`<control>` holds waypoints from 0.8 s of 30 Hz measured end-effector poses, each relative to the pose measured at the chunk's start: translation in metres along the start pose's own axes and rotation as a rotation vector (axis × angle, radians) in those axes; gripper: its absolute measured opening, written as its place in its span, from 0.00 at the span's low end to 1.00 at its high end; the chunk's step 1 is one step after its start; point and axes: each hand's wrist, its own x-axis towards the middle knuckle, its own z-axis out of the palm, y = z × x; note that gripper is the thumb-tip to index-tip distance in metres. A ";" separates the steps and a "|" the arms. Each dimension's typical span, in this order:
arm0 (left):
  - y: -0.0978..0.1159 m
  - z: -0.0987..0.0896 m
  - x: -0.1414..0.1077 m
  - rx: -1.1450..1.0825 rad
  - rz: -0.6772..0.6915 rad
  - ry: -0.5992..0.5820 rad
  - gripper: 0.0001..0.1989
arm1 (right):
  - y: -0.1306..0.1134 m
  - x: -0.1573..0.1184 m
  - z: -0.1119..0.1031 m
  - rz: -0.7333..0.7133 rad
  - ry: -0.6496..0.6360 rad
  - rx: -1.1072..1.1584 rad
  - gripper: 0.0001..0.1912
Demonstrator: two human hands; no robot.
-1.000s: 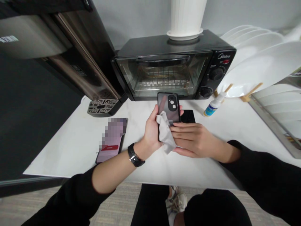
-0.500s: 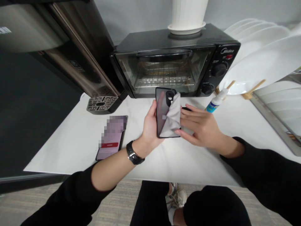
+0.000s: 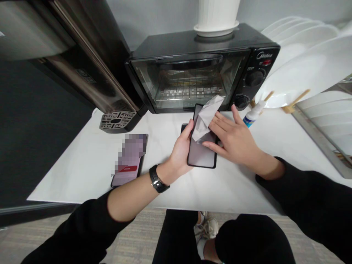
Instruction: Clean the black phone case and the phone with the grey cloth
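Note:
A phone (image 3: pixel 202 156) with a dark frame is held above the white counter by my left hand (image 3: pixel 181 150), which grips its left edge with the thumb on the near face. A light grey cloth (image 3: pixel 209 115) with a zigzag edge lies folded over the phone's upper part. My right hand (image 3: pixel 233 139) presses the cloth against the phone with its fingertips, thumb low by the phone's right edge. Behind the phone, the corner of another dark object (image 3: pixel 184 127) shows on the counter. A second phone (image 3: pixel 129 161), its screen lit, lies left of my left wrist.
A black toaster oven (image 3: pixel 189 80) stands behind my hands, with a white pot (image 3: pixel 218 16) on top. A spray bottle (image 3: pixel 253 114) is right of my right hand. White plates (image 3: pixel 299 69) stand in racks at the right; a machine with a drip tray (image 3: pixel 117 121) is at the left.
The held phone has been turned from its camera side to its plain face and sits slightly lower and to the right. The cloth now covers its upper part, and my right hand has shifted with it.

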 end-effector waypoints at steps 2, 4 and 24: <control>0.002 0.000 0.000 0.026 0.131 -0.008 0.24 | -0.001 0.001 -0.002 0.008 0.036 -0.023 0.32; 0.005 0.000 0.000 0.039 0.239 0.007 0.25 | -0.006 0.000 -0.004 -0.091 0.047 -0.002 0.29; -0.010 0.000 0.000 0.018 0.056 0.049 0.27 | -0.010 -0.004 0.003 -0.050 -0.022 0.111 0.38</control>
